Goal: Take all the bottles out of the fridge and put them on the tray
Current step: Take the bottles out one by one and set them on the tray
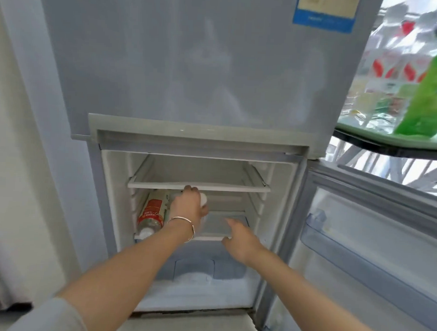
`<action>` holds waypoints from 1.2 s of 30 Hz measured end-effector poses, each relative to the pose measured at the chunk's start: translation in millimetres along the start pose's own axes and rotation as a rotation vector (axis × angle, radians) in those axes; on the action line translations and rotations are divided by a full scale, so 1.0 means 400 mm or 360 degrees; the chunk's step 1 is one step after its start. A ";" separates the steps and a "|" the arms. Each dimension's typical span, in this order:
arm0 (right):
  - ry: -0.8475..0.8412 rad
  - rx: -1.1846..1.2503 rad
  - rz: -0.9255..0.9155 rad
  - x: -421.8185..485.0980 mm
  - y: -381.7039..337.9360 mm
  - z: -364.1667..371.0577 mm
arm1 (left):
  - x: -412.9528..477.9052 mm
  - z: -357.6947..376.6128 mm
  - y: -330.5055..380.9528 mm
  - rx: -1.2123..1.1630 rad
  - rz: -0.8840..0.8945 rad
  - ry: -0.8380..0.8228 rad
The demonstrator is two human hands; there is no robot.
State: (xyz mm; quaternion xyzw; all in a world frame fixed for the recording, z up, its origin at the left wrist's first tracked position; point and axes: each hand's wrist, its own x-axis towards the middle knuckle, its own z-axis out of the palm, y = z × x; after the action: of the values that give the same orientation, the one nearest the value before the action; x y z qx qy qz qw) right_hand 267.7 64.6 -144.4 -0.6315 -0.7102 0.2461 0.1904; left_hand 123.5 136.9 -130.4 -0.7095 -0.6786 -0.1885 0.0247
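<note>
On the fridge's (110,210) middle shelf (209,237), the left hand (188,209) was clamped around a clear bottle (204,199), while 1 red-labelled bottle (151,213) lay on its side beside it. The right hand (242,237) hovered open, empty. A green bottle (431,94) already stood on the tray (364,138), so at least 2 remained.

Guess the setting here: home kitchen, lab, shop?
Probably a small kitchen or pantry corner, though it could be a staged test room. A two-door fridge stands against a plain wall with its lower door open, and beside it a green tray holds a green bottle before shrink-wrapped bottle packs.
</note>
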 end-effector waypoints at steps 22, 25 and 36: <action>0.0865 0.0277 -0.0362 -0.450 -0.002 -0.454 | -0.237 -0.653 0.588 -0.0356 0.0647 0.1039; 0.1045 0.0347 -0.0349 -0.450 0.025 -0.540 | -0.222 -0.690 0.687 -0.0550 0.0698 0.1127; 0.1759 0.0414 -0.0185 -0.354 0.167 -0.922 | -0.074 -0.629 1.003 -0.1426 0.0762 0.0167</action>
State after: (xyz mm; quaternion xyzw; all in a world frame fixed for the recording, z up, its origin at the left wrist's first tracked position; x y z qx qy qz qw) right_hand 554.0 -30.2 119.2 -0.5978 -0.5025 -0.0461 0.6229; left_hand 454.5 4.4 182.7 -0.7756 -0.3474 -0.4854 -0.2054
